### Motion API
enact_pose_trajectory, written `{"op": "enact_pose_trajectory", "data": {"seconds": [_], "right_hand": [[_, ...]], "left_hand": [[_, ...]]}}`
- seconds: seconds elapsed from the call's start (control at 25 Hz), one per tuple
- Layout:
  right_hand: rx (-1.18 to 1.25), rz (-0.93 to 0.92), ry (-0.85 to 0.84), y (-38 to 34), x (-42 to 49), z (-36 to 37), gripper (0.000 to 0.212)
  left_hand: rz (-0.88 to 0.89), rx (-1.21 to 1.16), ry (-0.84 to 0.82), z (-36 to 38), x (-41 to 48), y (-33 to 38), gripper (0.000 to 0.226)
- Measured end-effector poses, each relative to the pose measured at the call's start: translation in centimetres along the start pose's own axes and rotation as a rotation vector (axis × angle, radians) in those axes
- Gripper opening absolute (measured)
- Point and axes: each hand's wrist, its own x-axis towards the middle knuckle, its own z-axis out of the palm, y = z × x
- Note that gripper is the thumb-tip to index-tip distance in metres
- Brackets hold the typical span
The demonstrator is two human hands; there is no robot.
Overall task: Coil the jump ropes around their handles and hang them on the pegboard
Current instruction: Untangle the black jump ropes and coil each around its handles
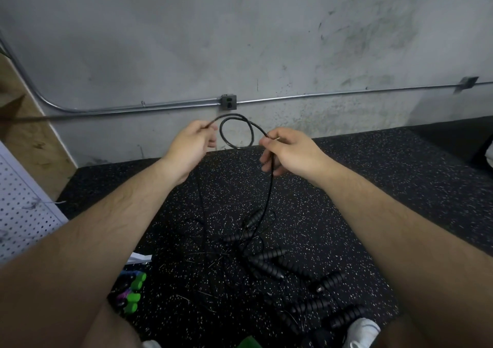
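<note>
Left hand point(190, 145) is pinching one stretch of the black jump rope point(221, 133) between thumb and curled fingers, raised in front of the grey wall point(160, 40). Right hand point(290, 153) is gripping the same rope a little to the right, fingers curled round it. Between the two hands the rope is forming one small round loop, hanging in the air just below the wall outlet point(228, 102). From the right hand the rope is dropping straight down to the speckled black floor point(346, 201), where it is running into a tangle of thin cords and ribbed black handles point(268, 254) (which handle belongs to the held rope, cannot tell). Handles are lying loose, uncoiled, between the forearms. White pegboard point(21, 214) is standing at the left edge, well apart from the hands. Green-ended handles point(136, 289) are lying near its foot. A white shoe point(362, 329) is showing at lower right.
</note>
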Motion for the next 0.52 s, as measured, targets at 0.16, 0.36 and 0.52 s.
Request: {"op": "enact_pose_trajectory", "data": {"seconds": [0.16, 0.36, 0.52], "right_hand": [[0.003, 0.016, -0.067, 0.3, -0.1, 0.8, 0.017], [-0.092, -0.016, -0.037, 1.0, 0.3, 1.5, 0.019], [-0.135, -0.068, -0.049, 1.2, 0.5, 2.9, 0.020]], "left_hand": [[0.134, -0.064, -0.257, 1.3, -1.7, 0.6, 0.060], [0.137, -0.138, -0.197, 2.6, -1.6, 1.0, 0.024], [0.095, -0.199, -0.128, 3.5, -1.9, 1.5, 0.023]]}}
